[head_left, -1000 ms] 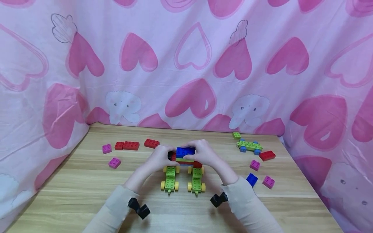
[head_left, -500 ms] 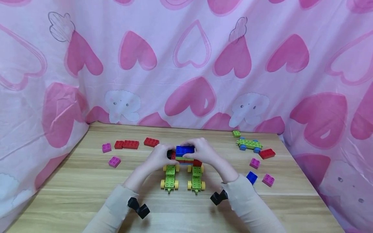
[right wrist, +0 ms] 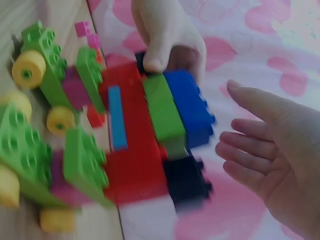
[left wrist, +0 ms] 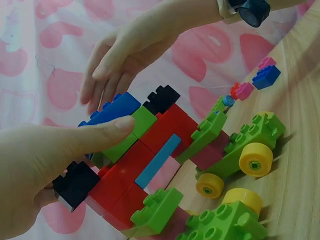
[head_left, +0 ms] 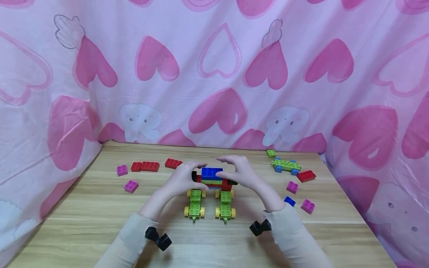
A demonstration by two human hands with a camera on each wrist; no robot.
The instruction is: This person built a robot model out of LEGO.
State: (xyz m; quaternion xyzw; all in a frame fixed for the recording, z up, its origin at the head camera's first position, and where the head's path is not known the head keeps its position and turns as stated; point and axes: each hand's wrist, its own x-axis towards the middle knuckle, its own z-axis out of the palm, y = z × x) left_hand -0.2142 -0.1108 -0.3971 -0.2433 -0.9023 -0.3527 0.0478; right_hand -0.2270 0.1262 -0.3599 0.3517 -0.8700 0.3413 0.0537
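A toy block model (right wrist: 132, 150) stands at the middle of the table. Its body is red, with a light blue strip on the side, lime bricks (right wrist: 165, 112) and a blue top layer (head_left: 212, 173). Two lime car bases (head_left: 195, 208) with yellow wheels (left wrist: 256, 160) carry it. A black brick (left wrist: 75, 185) sits on each end. My left hand (head_left: 182, 180) holds the model's left end, its thumb across a lime brick and its other fingers behind. Beside the blue top, my right hand (head_left: 242, 173) is spread, apart from the model in the right wrist view.
Red bricks (head_left: 149, 166) and magenta bricks (head_left: 131, 186) lie at the left. To the right are a lime car base with blue wheels (head_left: 286, 165), a red brick (head_left: 306, 176), magenta bricks (head_left: 307, 206) and a blue brick (head_left: 289, 201) partly behind the right sleeve. A heart-patterned curtain (head_left: 157, 59) surrounds the table.
My right hand has let go of the blue top layer, spread its fingers and moved to the right. The left hand keeps its hold, and the model stays in place.
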